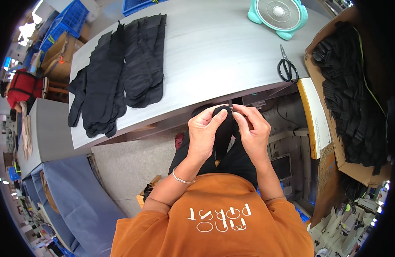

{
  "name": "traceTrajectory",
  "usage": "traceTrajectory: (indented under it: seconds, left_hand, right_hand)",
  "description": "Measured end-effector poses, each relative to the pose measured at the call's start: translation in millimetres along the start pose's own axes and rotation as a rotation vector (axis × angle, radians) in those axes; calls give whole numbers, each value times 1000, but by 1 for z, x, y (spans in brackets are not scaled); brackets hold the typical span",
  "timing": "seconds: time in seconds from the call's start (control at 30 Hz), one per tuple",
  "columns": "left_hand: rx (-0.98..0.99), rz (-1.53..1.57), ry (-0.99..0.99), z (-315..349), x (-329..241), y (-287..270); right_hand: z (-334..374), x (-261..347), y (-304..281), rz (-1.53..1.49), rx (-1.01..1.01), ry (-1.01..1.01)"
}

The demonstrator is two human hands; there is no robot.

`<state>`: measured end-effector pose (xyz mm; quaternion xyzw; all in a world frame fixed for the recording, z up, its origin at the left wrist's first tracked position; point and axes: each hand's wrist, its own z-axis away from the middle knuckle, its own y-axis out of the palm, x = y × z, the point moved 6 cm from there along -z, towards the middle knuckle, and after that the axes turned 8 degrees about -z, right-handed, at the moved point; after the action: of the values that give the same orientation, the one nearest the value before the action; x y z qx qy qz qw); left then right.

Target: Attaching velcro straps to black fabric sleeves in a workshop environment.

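In front of my lap, at the table's near edge, my left hand [204, 129] grips a black fabric piece [223, 136] between thumb and fingers. The piece hangs down from the grip toward my dark trousers. Close beside it, my right hand [254, 132] is pinched at the upper edge of the same fabric, and a small dark end shows at its fingertips, too small to make out. On the table lie two stacks of similar black fabric pieces [104, 85], [144, 64], long with rounded ends. Black-handled scissors [287, 68] lie near the table's right edge.
The grey table [206, 47] spans ahead of me. A teal fan [279, 15] sits at its far right. A cardboard box [341, 150] of black strap-like parts [345, 85] stands at the right. Blue cloth [73, 205] covers something at the left; farther off is a person in red [24, 88].
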<state>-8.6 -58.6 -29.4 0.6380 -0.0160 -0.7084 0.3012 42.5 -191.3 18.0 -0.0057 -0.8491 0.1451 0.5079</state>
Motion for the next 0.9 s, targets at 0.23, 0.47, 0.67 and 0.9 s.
traceTrajectory:
  seconds: [0.23, 0.47, 0.67, 0.9]
  left_hand:
    - [206, -38, -23, 7, -15, 15]
    - [495, 146, 1, 4, -21, 24]
    - [339, 53, 38, -9, -29, 3]
    - [312, 25, 92, -8, -37, 3]
  right_hand:
    - [22, -35, 0, -607, 101, 590]
    - [12, -24, -2, -832, 281, 762]
    - [8, 1, -21, -319, 73, 374]
    - [0, 50, -19, 94, 95, -135]
